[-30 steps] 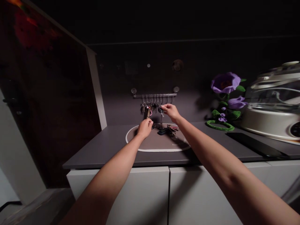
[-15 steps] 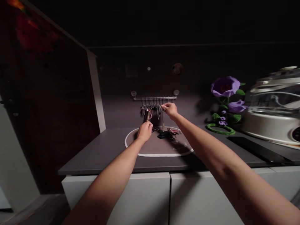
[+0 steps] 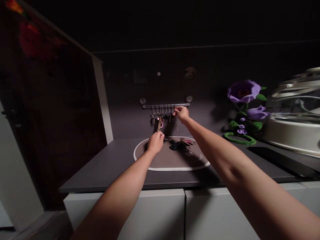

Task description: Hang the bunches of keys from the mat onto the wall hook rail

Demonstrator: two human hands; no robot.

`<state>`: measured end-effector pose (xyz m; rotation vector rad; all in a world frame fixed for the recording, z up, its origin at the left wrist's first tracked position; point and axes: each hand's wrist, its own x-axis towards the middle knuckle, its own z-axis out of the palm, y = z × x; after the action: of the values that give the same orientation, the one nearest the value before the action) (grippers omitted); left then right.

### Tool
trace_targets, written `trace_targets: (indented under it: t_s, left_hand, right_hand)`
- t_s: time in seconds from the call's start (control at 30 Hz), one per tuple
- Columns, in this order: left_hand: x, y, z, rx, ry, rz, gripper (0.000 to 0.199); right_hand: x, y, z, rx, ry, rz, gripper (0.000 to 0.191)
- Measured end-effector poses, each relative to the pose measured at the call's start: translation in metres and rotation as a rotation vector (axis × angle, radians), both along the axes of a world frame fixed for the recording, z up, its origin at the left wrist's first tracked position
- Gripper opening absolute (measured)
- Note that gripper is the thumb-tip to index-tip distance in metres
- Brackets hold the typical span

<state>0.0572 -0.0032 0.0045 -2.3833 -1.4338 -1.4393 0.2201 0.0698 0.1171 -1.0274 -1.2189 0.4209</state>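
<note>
A clear hook rail [image 3: 166,106] on the dark wall carries several small bunches of keys [image 3: 153,118]. My right hand [image 3: 181,114] pinches something at the rail's right end; a dim key [image 3: 176,125] dangles under the fingertips, its upper part hidden by them. Lower and to the left, my left hand [image 3: 156,142] is closed, with a narrow gold-brown key tag [image 3: 159,124] rising from its fingers beside a pink loop. A bunch of keys with a dark fob [image 3: 177,145] lies on the brown mat [image 3: 165,162] between my arms.
Purple felt flowers [image 3: 244,91] with a green ring base stand to the right on the grey counter [image 3: 100,170]. Near them are a black flat slab [image 3: 282,161] and a white appliance with a clear body [image 3: 295,133]. White cabinet doors [image 3: 157,213] lie below.
My right hand has shifted slightly right and up along the rail, the key under it moving as well. My left hand stays nearly in place. The view has shifted a little.
</note>
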Motion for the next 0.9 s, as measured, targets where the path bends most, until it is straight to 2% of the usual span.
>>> trace_targets:
  t_s: [0.27, 0.57, 0.9]
  left_hand:
    - [0.0, 0.003, -0.002, 0.003, -0.016, 0.008, 0.015]
    - [-0.002, 0.005, -0.002, -0.012, -0.017, 0.024, 0.015]
    - [-0.005, 0.005, 0.0, -0.048, -0.022, 0.096, 0.015]
  right_hand:
    - [-0.005, 0.004, -0.007, 0.003, 0.067, -0.068, 0.007]
    - [-0.005, 0.006, -0.023, -0.013, 0.236, -0.044, 0.007]
    - [-0.003, 0.002, -0.03, -0.034, 0.196, -0.01, 0.007]
